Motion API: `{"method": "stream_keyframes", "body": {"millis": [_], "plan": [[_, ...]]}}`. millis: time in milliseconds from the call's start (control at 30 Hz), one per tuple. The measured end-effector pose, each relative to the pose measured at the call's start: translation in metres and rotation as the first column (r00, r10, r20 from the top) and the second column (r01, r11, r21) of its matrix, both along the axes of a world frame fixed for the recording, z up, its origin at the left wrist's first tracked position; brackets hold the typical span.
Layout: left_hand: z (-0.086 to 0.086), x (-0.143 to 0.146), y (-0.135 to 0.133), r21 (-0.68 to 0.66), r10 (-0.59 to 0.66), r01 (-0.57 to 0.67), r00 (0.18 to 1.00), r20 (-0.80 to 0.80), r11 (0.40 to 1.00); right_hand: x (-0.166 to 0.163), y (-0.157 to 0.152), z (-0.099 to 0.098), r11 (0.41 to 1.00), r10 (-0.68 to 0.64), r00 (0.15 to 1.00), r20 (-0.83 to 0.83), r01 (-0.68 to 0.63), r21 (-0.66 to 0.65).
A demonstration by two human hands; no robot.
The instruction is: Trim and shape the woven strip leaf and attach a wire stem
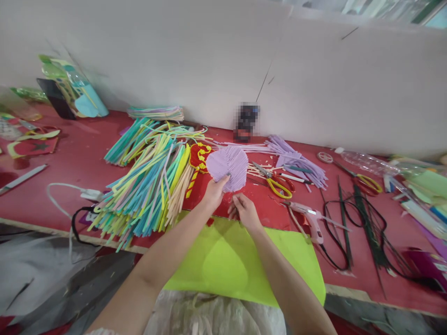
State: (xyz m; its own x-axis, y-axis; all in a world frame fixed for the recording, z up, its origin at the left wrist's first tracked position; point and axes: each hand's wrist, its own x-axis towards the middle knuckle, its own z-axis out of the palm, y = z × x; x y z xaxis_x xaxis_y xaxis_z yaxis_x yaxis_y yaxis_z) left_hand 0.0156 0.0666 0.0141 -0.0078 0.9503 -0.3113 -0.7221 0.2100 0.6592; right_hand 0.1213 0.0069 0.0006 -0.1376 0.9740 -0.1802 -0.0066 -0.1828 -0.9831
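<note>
A lilac, leaf-shaped piece with slanting ridges and a centre line is held up over the table. My left hand grips its lower left edge, thumb on top. Just below the piece, my right hand has its fingers closed in a pinch; what is between them is too small to make out. Behind the left hand lies a red and yellow pipe-cleaner figure. A large heap of pastel pipe cleaners spreads to the left. Yellow-handled scissors lie to the right of the lilac piece.
Lilac pipe cleaners lie at the back right. Right of my hands are a glue gun, dark cords and a second pair of scissors. A yellow-green sheet hangs over the front edge. Bottles stand back left.
</note>
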Motion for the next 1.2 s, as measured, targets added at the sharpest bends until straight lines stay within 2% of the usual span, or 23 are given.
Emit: {"method": "stream_keyframes", "body": {"millis": [200, 400, 567, 833, 900, 1033, 1133, 1200], "plan": [[-0.002, 0.000, 0.001, 0.013, 0.008, -0.008, 1.000, -0.011, 1.000, -0.003, -0.001, -0.002, 1.000, -0.028, 0.999, 0.018, 0.028, 0.002], [-0.002, 0.000, 0.001, 0.026, 0.019, -0.019, 1.000, -0.012, 0.999, -0.006, -0.003, -0.001, 0.999, -0.030, 0.999, -0.045, 0.028, -0.027], [-0.002, -0.002, 0.002, 0.057, 0.001, 0.000, 1.000, -0.012, 0.998, -0.006, -0.002, 0.001, 0.999, -0.012, 0.996, -0.084, 0.009, -0.043], [0.000, -0.008, 0.006, 0.035, -0.031, 0.033, 0.998, -0.058, 0.999, -0.003, 0.000, -0.001, 0.996, 0.052, 0.991, -0.123, -0.060, -0.064], [0.001, -0.009, 0.006, 0.018, -0.064, 0.066, 0.995, -0.075, 0.998, 0.004, 0.004, 0.001, 0.999, 0.032, 0.995, -0.099, -0.035, -0.031], [0.002, -0.009, 0.003, -0.024, -0.261, 0.260, 0.956, -0.135, 0.965, 0.026, 0.016, 0.004, 0.980, -0.183, 0.982, -0.043, 0.186, 0.075], [0.000, -0.007, 0.003, -0.006, -0.354, 0.358, 0.920, -0.170, 0.934, 0.039, 0.023, 0.004, 0.961, -0.214, 0.976, -0.031, 0.216, 0.175], [-0.003, -0.008, 0.006, 0.035, -0.345, 0.356, 0.923, -0.169, 0.934, 0.044, 0.025, 0.004, 0.951, -0.219, 0.973, -0.068, 0.228, 0.208]]}}
